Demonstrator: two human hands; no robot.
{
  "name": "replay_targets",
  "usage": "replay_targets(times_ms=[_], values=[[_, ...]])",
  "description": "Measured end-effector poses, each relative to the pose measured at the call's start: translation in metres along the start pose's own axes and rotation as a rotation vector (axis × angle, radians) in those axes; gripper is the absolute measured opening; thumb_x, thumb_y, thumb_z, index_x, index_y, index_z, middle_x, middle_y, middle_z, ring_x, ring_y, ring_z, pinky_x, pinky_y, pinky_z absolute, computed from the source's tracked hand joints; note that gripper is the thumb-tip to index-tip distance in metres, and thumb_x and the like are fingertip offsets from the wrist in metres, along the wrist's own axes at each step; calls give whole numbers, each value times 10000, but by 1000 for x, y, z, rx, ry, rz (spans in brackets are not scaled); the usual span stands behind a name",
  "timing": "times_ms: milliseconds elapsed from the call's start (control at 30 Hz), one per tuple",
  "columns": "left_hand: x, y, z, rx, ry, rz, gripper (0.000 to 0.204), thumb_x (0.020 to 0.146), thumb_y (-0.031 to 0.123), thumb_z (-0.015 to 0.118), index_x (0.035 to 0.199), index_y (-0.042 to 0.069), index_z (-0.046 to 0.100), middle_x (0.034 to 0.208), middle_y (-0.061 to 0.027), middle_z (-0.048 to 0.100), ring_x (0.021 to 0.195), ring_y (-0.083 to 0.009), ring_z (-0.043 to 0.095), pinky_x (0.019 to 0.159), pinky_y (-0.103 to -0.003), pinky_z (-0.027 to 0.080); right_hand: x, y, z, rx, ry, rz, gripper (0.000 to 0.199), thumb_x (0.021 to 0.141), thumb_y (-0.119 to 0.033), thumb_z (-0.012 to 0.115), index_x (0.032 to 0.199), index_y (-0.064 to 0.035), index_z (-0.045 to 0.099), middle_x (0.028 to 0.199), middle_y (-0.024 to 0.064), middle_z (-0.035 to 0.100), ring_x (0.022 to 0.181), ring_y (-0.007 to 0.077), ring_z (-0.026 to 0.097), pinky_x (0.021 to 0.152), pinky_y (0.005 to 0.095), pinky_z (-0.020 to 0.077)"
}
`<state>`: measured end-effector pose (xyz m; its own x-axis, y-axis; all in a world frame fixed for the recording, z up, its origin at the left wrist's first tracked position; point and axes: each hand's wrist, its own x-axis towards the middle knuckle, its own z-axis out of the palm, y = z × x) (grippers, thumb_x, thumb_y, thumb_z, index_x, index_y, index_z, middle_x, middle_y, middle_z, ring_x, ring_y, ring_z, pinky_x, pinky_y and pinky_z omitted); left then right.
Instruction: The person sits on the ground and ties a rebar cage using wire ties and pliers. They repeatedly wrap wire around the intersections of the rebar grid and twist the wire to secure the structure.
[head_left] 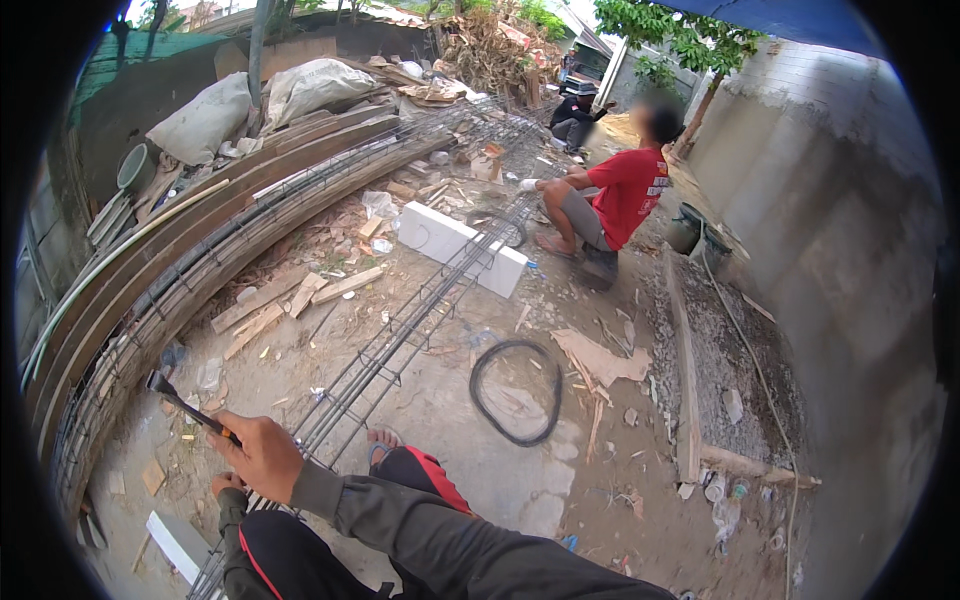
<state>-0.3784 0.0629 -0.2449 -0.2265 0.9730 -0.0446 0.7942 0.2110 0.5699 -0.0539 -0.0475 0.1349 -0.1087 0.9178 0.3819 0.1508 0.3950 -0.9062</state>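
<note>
My right hand [262,455] is closed round the handle of a pair of dark pincers [185,405], whose head points up and left. Just below it, my left hand [228,483] is partly hidden by the right hand and sleeve. Its fingers look curled beside the bars, but what they hold cannot be made out. A long rebar cage [372,362] of thin bars and stirrups runs from under my arms away to the far right. White blocks lie under it, one farther off [425,230] and one near my left knee [178,545].
A person in a red shirt [628,195] squats at the cage's far part; another person [575,125] sits beyond. A black wire coil [478,385] lies right of the cage. Timber planks [220,215] and sacks [315,90] line the left, a concrete wall [840,230] the right.
</note>
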Motion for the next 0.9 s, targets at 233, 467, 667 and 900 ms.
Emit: replay_targets(times_ms=[233,467,667,900], values=[[-3,63,7,196,-102,149,248,893,187,637,856,-35,741,701,-163,711,627,-265,684,667,-418,536,-1,9,7,2,9,3,244,975,-253,616,943,-15,579,769,225,630,767,450,627,648,509,457],[-44,15,-9,-218,24,175,250,893,205,633,865,-15,750,722,-168,718,656,-292,697,693,-433,541,-1,13,8,-20,52,-78,244,982,-248,618,991,-4,608,679,206,604,626,399,622,570,444,445],[-22,37,-6,57,-10,86,252,895,217,633,874,-4,753,738,-171,720,677,-303,700,706,-438,541,-2,6,15,1,-29,3,252,972,-271,619,963,-20,596,746,221,623,760,455,628,652,514,458],[-34,57,2,46,-9,232,255,896,230,634,884,8,757,755,-173,722,701,-313,703,718,-441,540,-3,4,16,-55,-42,-24,256,968,-258,622,978,-3,603,741,225,624,743,442,631,640,493,463]])
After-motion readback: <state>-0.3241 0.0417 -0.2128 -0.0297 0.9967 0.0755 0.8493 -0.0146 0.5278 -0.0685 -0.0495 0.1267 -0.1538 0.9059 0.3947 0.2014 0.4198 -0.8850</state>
